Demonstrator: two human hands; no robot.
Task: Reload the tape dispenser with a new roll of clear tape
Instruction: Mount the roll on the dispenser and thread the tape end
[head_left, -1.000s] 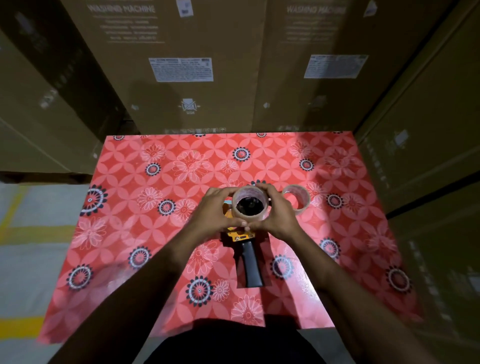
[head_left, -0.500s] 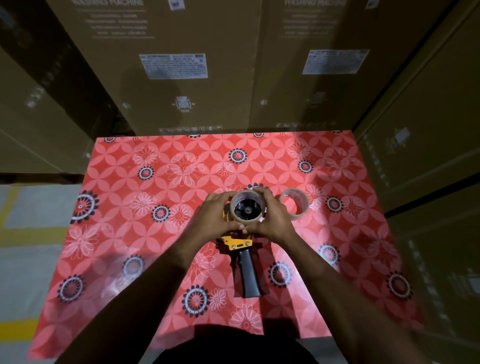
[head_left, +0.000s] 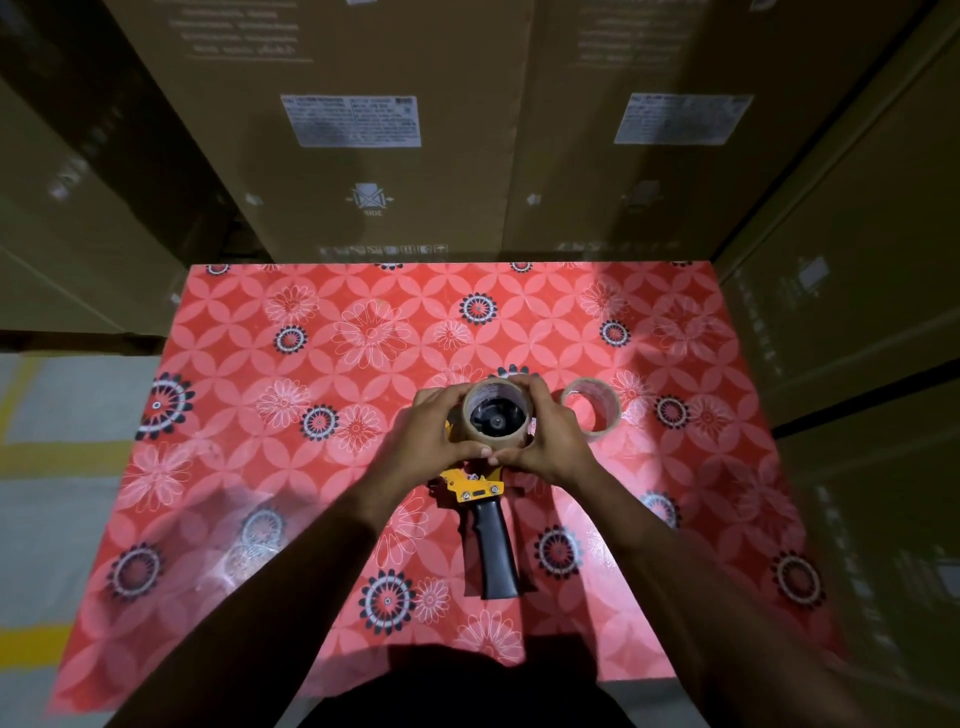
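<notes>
A table (head_left: 249, 467) with a red flowered cloth stands against tall cardboard boxes (head_left: 374, 156) at 12 o'clock; more boxes rise at 3 o'clock, and grey floor with yellow lines (head_left: 31, 639) lies at 9 o'clock. At the table centre, the left hand (head_left: 426, 436) and right hand (head_left: 556, 441) curl their fingers around the tape roll (head_left: 497, 415), on the hub of the tape dispenser (head_left: 485, 519). A second roll (head_left: 592, 410) lies just beside, at 3 o'clock

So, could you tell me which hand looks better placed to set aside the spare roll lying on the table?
Right hand: the near-empty clear tape roll lies just beside its knuckles. The left hand would have to cross the new clear tape roll both hands hold.
</notes>
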